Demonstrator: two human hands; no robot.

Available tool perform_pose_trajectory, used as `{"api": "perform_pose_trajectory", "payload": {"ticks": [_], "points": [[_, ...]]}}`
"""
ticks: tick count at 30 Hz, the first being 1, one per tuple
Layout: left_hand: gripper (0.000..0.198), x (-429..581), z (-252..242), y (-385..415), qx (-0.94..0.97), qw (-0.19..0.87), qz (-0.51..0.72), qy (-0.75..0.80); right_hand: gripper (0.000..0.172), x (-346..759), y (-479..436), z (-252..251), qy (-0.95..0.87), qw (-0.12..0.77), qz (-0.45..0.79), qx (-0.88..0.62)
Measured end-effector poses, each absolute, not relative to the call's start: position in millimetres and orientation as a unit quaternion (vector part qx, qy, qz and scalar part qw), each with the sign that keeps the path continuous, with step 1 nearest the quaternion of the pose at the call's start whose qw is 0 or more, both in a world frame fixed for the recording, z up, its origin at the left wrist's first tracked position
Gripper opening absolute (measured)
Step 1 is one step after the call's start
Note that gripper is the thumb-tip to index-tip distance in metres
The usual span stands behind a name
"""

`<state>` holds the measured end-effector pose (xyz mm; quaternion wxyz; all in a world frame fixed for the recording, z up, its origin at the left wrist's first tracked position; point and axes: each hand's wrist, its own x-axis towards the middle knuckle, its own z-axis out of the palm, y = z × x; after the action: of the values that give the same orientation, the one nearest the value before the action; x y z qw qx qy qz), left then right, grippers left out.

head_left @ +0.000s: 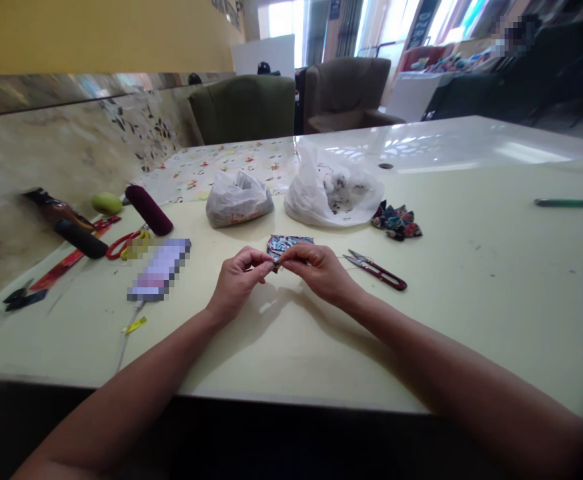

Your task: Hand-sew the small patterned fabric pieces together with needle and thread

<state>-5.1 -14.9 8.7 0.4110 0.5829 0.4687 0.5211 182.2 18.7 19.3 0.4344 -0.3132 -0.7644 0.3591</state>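
Our left hand and right hand pinch a small dark piece between their fingertips (whether it joins the patterned cloth just beyond, we cannot tell) above the table, in from the middle of its near edge, with red-handled snips near the right hand.

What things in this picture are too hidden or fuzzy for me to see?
All in the head view:
Small piece between left hand and right hand: fingertips cover most of it.
Patterned cloth: the right hand covers part of it.
Phone screen: blurred into blocks.
Smaller white bag: folded plastic hides what's inside.
Left arm: the bottom edge cuts it off.
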Motion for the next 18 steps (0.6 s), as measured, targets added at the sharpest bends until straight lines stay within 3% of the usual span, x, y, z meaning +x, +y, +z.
{"api": "perform_pose_trajectory", "payload": {"ticks": [18], "points": [[0.017,-8,12,-14,0.582,0.478,0.480,0.450,0.013,198,36,18,-0.818,0.382,0.356,-0.241]]}}
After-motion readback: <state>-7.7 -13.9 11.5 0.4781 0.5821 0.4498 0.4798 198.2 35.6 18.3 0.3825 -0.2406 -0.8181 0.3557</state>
